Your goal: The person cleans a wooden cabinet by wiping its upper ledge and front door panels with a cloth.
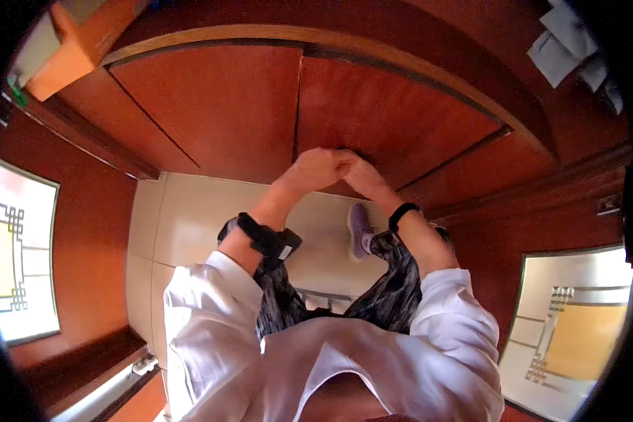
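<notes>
Both hands meet in front of a reddish-brown wooden cabinet door (pixel 380 105), close to its lower part. My left hand (pixel 315 169) is bent inward at the wrist, its fingers curled against the other hand. From the right side my right hand (pixel 362 174) reaches in, its fingers closed and touching the left fingers. Whatever lies between the fingertips is hidden or too small to name. Another cabinet door (pixel 211 98) stands on the left, past a dark vertical seam. A black strap with a small box (pixel 271 239) circles my left forearm, and a black band (pixel 403 214) my right wrist.
A curved wooden counter edge (pixel 316 34) runs above the doors. An orange box (pixel 67 67) is at upper left and white papers (pixel 566 46) at upper right. Below are beige floor tiles (pixel 190 211) and a purple shoe (pixel 359 228). Patterned glass panels (pixel 21 246) flank both sides.
</notes>
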`<act>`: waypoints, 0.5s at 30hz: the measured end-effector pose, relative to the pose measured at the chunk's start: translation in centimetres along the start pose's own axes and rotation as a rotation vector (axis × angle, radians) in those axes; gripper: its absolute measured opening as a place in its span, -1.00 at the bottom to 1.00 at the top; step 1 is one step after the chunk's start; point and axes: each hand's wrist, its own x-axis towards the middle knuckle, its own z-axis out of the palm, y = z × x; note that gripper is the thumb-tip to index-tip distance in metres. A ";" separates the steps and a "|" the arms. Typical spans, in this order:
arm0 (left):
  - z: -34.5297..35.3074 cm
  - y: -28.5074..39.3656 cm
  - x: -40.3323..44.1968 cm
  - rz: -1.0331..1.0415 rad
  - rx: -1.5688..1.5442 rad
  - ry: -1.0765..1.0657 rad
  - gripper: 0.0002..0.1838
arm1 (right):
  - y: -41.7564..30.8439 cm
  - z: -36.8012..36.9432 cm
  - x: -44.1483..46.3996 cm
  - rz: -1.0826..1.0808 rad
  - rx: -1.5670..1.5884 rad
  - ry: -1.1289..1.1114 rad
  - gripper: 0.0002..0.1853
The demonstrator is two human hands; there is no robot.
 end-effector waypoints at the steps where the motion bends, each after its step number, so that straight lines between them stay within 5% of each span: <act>1: 1.0 -0.7 0.4 -0.002 0.005 0.008 -0.68 | -0.8 0.0 -0.2 0.167 0.396 -0.006 -0.59; 3: 4.4 -3.7 0.4 -0.048 0.080 -0.120 -0.65 | -0.6 0.7 -0.1 0.346 0.783 -0.006 -0.61; 5: 9.2 -7.6 -1.4 -0.070 0.277 -0.288 -0.69 | 1.1 3.4 -1.2 -0.255 -0.431 -0.161 -0.60; 10: 7.4 -6.6 -2.1 -0.092 0.256 -0.315 -0.68 | 2.5 0.3 -3.2 -0.132 -0.308 -0.111 -0.53; 15: 5.8 -7.4 -1.8 -0.243 0.334 -0.392 -0.69 | 4.0 -9.5 -5.6 0.063 -0.323 0.253 -0.49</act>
